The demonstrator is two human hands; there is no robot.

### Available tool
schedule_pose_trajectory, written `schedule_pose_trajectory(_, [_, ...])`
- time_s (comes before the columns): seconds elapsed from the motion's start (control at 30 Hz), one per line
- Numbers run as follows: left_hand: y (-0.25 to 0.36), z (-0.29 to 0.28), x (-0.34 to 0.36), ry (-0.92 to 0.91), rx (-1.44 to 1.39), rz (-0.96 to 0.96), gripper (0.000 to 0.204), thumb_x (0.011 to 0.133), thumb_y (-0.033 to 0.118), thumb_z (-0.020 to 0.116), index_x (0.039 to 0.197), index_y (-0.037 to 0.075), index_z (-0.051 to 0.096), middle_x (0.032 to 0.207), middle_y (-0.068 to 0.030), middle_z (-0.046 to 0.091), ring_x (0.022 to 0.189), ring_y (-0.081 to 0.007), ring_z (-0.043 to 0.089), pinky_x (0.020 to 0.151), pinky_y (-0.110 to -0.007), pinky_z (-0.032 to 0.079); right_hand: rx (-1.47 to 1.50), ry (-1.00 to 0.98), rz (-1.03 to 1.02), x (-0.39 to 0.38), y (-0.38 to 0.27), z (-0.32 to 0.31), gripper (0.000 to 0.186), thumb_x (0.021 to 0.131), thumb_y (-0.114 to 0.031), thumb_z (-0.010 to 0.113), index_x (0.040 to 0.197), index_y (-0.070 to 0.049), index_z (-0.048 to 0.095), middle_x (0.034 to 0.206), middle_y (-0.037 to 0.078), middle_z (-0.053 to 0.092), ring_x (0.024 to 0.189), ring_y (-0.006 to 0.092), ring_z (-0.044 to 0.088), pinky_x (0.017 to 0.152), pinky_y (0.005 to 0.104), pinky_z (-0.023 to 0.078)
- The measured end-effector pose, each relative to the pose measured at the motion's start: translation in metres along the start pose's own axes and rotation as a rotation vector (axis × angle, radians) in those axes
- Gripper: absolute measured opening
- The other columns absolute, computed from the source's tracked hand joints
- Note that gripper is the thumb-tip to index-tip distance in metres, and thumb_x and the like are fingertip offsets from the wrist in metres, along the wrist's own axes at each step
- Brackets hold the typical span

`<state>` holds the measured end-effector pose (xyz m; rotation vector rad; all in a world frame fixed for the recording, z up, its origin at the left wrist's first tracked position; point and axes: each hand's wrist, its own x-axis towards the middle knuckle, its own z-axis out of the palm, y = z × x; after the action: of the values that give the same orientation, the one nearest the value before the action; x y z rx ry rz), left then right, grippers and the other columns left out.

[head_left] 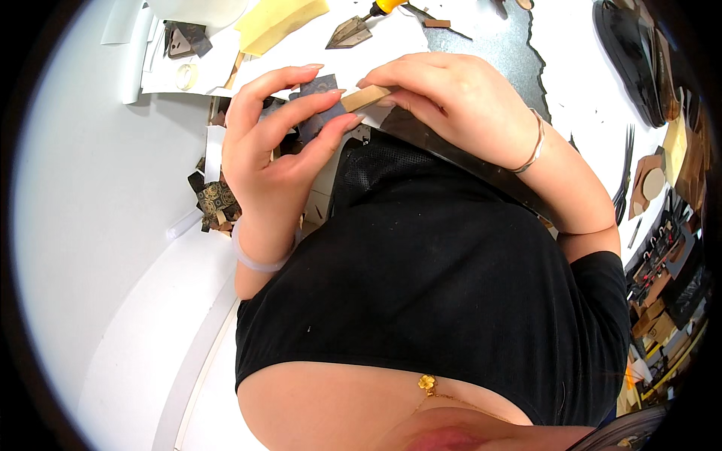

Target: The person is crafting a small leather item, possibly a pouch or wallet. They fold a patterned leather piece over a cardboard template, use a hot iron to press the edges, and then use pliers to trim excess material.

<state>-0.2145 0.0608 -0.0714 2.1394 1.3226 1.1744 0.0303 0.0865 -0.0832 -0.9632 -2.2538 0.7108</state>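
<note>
My left hand [267, 146] grips a flat dark grey piece [320, 85] with its fingertips and thumb near the front edge of the work surface. My right hand [459, 105] pinches a narrow tan block [358, 98], whose left end meets the grey piece. Part of each thing is hidden by fingers. Beneath my right hand lies a long dark board or edge [440, 146], and a dark mesh material [361, 173] shows just below it.
A yellow block [278, 21], a trowel-shaped tool [348, 31] and a metal sheet [504, 37] lie at the back. Dark scraps [218, 199] are heaped left. A black oval object [628, 64], round piece [651, 184] and crowded offcuts line the right.
</note>
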Motion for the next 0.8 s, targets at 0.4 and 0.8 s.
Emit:
schedule_pose_trajectory(0.4, [-0.009,0.009,-0.004,-0.031,-0.173,-0.072,0.031,0.072,0.0,0.092,0.1,0.001,0.079,0.115,-0.0107,0.072,0.106,-0.0245,0.071,0.089,-0.034,0.057,0.009,0.008,0.026,-0.002,0.004,0.002,0.023,0.095,-0.017,0.071,0.117,-0.009,0.071,0.105,0.012,0.076,0.095,0.0333,0.073,0.082,0.0417,0.059])
schedule_pose_trajectory(0.8, [-0.012,0.019,-0.006,-0.012,-0.335,-0.093,0.029,0.075,-0.003,0.088,0.101,-0.001,0.076,0.105,-0.012,0.077,0.095,-0.0221,0.073,0.084,-0.031,0.057,0.041,0.007,0.004,0.0,0.002,-0.013,0.026,0.096,-0.017,0.072,0.12,-0.007,0.071,0.115,0.013,0.074,0.105,0.0314,0.072,0.089,0.0397,0.058])
